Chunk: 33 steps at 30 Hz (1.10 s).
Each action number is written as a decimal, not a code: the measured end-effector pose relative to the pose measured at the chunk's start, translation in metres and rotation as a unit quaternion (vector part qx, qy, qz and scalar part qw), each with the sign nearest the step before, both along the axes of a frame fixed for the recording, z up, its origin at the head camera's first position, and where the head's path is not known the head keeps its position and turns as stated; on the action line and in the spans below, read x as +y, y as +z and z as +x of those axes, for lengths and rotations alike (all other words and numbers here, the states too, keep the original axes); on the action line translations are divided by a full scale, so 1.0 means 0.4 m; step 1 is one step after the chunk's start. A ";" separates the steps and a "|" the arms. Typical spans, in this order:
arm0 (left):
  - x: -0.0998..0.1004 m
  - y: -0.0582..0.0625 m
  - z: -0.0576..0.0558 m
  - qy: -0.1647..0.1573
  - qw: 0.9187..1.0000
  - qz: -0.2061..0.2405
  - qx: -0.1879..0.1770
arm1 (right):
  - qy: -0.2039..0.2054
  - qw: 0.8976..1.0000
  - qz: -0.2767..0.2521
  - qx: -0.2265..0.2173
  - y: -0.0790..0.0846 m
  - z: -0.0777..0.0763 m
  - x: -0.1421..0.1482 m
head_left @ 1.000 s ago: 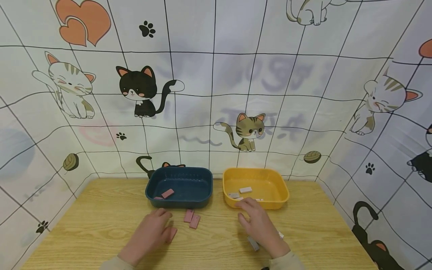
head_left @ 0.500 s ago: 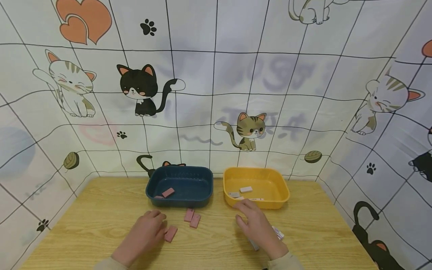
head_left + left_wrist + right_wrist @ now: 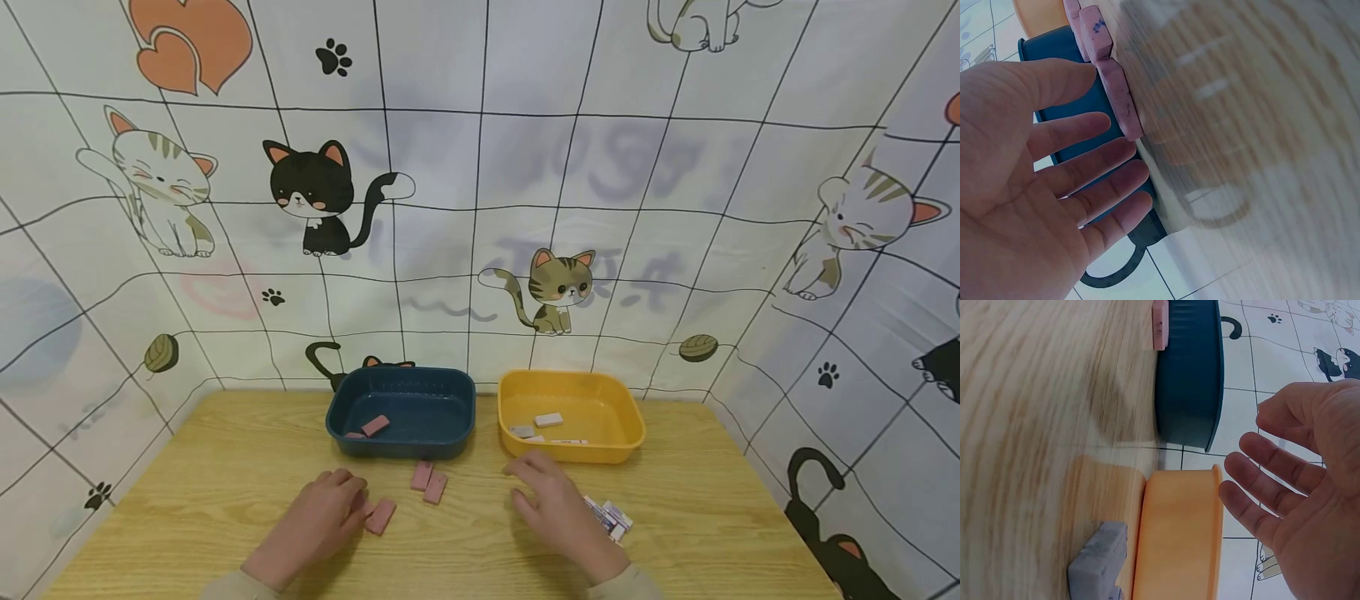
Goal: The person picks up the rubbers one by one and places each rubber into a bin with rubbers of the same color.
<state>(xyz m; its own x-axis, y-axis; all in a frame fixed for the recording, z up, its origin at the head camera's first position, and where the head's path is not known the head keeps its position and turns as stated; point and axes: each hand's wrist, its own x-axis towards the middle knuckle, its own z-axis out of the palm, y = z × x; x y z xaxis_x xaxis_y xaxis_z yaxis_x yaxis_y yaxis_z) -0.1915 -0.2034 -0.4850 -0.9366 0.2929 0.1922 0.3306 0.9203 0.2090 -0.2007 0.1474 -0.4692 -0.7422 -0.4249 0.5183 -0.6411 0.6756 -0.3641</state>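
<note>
My left hand (image 3: 318,512) hovers at the left with its fingers loosely extended and holds nothing. Right beside its fingertips lies a pink eraser-like block (image 3: 381,517); another is partly hidden by the hand. Two more pink blocks (image 3: 1095,31) lie closer to the dark blue tray (image 3: 401,450). In front of the yellow tray (image 3: 577,454) my right hand (image 3: 558,508) is held with relaxed fingers and an empty palm. Beside that hand lie white erasers with printed sleeves (image 3: 617,518), partly covered by it. A grey block (image 3: 1097,565) shows in the right wrist view.
Pink blocks (image 3: 375,426) lie inside the blue tray, and several white or grey pieces (image 3: 548,420) inside the yellow one. Both trays stand side by side at the back of the wooden table (image 3: 450,567), against a cat-print cloth (image 3: 435,192).
My left hand has drawn back left from the nearest pink block, uncovering it. The right hand has shifted slightly left and down, showing more of the white erasers and covering the grey block.
</note>
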 end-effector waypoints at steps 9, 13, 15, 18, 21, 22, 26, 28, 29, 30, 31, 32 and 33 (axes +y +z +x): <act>-0.010 -0.004 0.004 -0.024 1.000 -0.011 0.013 | 0.006 1.000 0.013 0.006 -0.007 0.005 -0.014; -0.015 -0.006 0.003 -0.046 0.999 -0.013 0.015 | 0.005 1.000 0.016 -0.004 -0.007 0.007 -0.018; -0.017 -0.009 0.002 -0.058 0.998 -0.016 0.020 | 0.006 1.000 0.020 -0.010 -0.005 0.010 -0.020; -0.020 -0.012 0.002 -0.067 0.997 -0.018 0.027 | 0.006 0.999 0.027 -0.018 -0.002 0.013 -0.022; -0.020 -0.015 0.000 -0.070 0.997 -0.015 0.031 | 0.006 0.999 0.034 -0.024 0.000 0.016 -0.023; -0.020 -0.015 0.000 -0.069 0.997 -0.014 0.032 | 0.006 0.999 0.036 -0.026 0.000 0.017 -0.023; -0.023 -0.016 -0.001 -0.066 0.997 -0.011 0.041 | 0.010 0.999 0.038 -0.032 -0.003 0.016 -0.025; -0.025 -0.016 -0.002 -0.064 0.997 -0.010 0.045 | 0.010 0.999 0.039 -0.030 -0.006 0.016 -0.026; -0.026 -0.016 -0.002 -0.064 0.997 -0.010 0.044 | 0.012 0.999 0.037 -0.028 -0.008 0.015 -0.026; -0.026 -0.016 -0.003 -0.062 0.997 -0.011 0.041 | 0.013 0.999 0.036 -0.026 -0.010 0.014 -0.027; -0.026 -0.015 -0.004 -0.062 0.997 -0.011 0.038 | 0.014 0.999 0.034 -0.022 -0.013 0.014 -0.027; -0.026 -0.014 -0.005 -0.060 0.998 -0.011 0.034 | 0.016 0.999 0.032 -0.018 -0.015 0.013 -0.028; -0.026 -0.013 -0.006 -0.059 0.998 -0.012 0.030 | 0.018 0.999 0.029 -0.015 -0.017 0.012 -0.029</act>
